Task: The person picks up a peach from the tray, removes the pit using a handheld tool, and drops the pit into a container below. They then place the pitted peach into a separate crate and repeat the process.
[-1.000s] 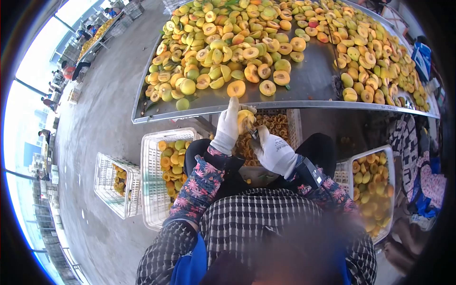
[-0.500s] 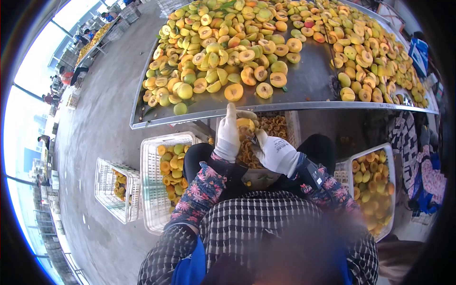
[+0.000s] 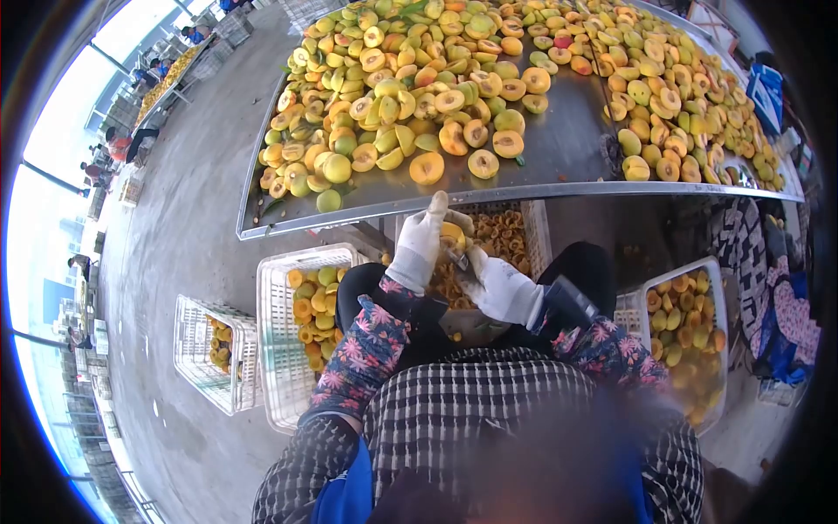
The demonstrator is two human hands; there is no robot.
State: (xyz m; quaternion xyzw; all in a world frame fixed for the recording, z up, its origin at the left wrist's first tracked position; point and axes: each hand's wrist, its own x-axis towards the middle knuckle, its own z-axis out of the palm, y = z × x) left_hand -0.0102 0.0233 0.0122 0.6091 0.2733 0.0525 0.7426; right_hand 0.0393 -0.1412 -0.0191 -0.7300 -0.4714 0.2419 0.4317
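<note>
The peach half (image 3: 451, 234) sits clamped in the gloved left hand (image 3: 419, 244), with the right hand (image 3: 499, 286) touching it from just beside, gripping a small pitting tool (image 3: 457, 257).

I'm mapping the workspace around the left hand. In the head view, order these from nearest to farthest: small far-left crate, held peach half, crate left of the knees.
1. Peach half, in the left hand.
2. Knee-side crate, lower left.
3. Small crate, farthest left.
</note>
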